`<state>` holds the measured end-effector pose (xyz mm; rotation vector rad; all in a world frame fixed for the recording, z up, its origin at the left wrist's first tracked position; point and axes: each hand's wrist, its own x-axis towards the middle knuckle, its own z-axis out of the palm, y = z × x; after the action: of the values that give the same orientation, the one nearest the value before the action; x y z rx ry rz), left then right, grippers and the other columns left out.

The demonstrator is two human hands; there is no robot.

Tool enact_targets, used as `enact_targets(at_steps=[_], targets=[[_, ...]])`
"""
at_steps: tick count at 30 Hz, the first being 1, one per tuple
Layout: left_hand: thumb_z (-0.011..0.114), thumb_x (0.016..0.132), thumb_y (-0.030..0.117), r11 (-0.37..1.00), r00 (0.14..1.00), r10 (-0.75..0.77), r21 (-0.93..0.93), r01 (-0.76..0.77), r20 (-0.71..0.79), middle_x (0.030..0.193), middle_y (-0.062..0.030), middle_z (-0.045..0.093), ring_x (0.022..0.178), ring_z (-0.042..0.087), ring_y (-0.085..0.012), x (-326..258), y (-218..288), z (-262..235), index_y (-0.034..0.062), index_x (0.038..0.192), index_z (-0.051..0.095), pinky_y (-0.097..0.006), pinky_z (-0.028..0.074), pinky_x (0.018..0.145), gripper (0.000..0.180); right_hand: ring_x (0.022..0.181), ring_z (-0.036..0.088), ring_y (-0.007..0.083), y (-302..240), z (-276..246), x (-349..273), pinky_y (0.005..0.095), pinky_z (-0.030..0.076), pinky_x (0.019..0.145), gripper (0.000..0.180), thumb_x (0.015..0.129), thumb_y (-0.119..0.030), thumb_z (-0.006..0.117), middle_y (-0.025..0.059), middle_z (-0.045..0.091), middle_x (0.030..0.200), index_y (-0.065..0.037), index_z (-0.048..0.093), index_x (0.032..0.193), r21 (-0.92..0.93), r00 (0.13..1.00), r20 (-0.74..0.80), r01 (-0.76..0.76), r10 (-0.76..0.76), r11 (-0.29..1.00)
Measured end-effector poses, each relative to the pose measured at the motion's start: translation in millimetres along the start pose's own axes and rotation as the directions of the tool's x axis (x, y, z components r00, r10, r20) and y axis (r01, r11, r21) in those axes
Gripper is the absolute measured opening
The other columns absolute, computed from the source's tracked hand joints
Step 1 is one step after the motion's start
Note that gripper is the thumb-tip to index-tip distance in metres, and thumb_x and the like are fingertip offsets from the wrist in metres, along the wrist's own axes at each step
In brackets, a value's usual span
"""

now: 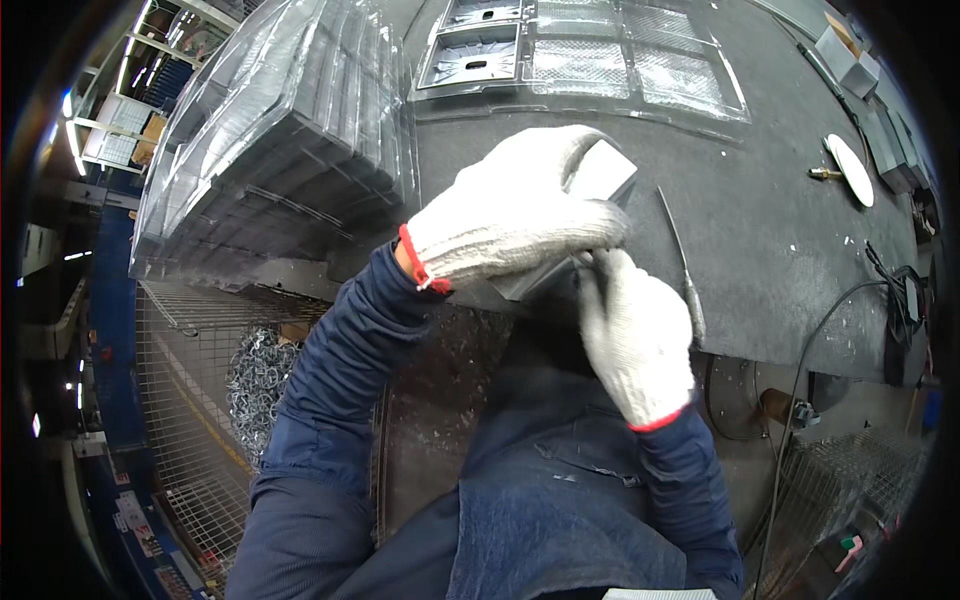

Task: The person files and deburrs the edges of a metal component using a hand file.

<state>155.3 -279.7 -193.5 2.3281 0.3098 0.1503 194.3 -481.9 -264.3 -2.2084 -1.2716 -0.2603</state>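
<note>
1. Left of our left hand, just beside its wrist and sleeve, leaned a tall stack of clear plastic moulded trays (330,150). We judged that a careless swing of that elbow could knock it askew.
2. Our left hand (530,205), in a white knitted glove with a red cuff, was curled, thumb and fingers pinching a smooth grey-white box-like piece (605,172). The knit could slip on such flat sides if that grip slackened, and the piece could then drop.
3. The piece lay within the left hand's grasp, tilted, one end showing between thumb and fingers, and what seemed its other end below the palm, near the edge of the dark grey worktable (770,270).
4. Beyond the left hand, well apart from it, lay a flat clear plastic compartmented tray (690,78).
5. Our right hand (635,335), gloved alike, had its fingers drawn together against the left thumb tip; blur kept us from telling whether they pinched anything.
6. Just right of the right hand lay a slim grey pointed tool (691,292); a sideways sweep could catch its point.
</note>
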Motion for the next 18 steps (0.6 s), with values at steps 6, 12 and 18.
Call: enact_targets(at_steps=[6,12,18], targets=[[0.086,0.085,0.035,0.994,0.995,0.049,-0.105,-0.040,0.087,0.113,-0.0198,0.075,0.105,0.072,-0.0255,-4,1,0,-0.0042,0.137,0.067,-0.040,0.057,0.096,0.068,0.060,0.066,0.0259,3,-25,-2,0.0398,0.053,0.058,0.013,0.095,-0.013,0.077,0.0076,0.059,0.066,-0.009,0.068,0.103,-0.003,0.999,0.016,0.037,-0.037,0.999],[0.086,0.081,0.037,0.997,0.997,0.065,0.029,-0.066,0.038,0.113,-0.0214,0.076,0.104,0.073,-0.0292,1,-1,5,-0.0003,0.137,0.069,-0.041,0.057,0.096,0.069,0.060,0.067,0.0273,10,-43,-11,0.0417,0.053,0.058,0.011,0.097,-0.015,0.076,0.0085,0.062,0.068,-0.009,0.066,0.098,0.001,0.994,0.103,0.027,-0.027,1.000],[0.086,0.081,0.037,1.000,1.000,0.006,0.021,-0.007,0.024,0.119,-0.0210,0.076,0.110,0.072,-0.0312,-1,2,3,0.0010,0.137,0.069,-0.041,0.055,0.100,0.069,0.081,0.076,0.0325,34,-56,-38,0.0422,0.061,0.078,0.022,0.095,-0.007,0.077,0.0165,0.076,0.092,-0.002,0.076,0.116,0.261,0.996,0.063,-0.075,0.060,0.962]])
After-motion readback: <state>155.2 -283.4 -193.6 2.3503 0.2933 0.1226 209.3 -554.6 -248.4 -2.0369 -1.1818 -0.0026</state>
